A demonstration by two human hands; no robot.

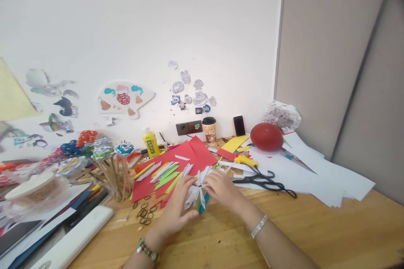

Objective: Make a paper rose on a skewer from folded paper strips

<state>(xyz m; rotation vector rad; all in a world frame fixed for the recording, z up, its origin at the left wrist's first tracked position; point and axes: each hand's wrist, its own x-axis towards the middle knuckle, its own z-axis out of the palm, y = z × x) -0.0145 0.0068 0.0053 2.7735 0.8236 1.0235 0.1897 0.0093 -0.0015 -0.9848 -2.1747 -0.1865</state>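
Both hands meet over a wooden table (315, 235). My left hand (176, 210) and my right hand (222, 189) together hold a folded white paper piece (197, 189) with fanned pleats, bound at its middle; a blue-green edge shows beneath it. The left wrist wears a bead bracelet, the right a silver one. Behind the hands lie red paper sheets (189, 155) carrying several folded strips in yellow, green and white (166, 174).
Black scissors (268, 180) and a yellow glue gun (246, 160) lie to the right, near white sheets (315, 172) and a red balloon (267, 136). Paper flowers on sticks (110, 164), small rubber bands (145, 214), a yellow bottle (150, 142), a cup (209, 130) and a phone (239, 125) stand around.
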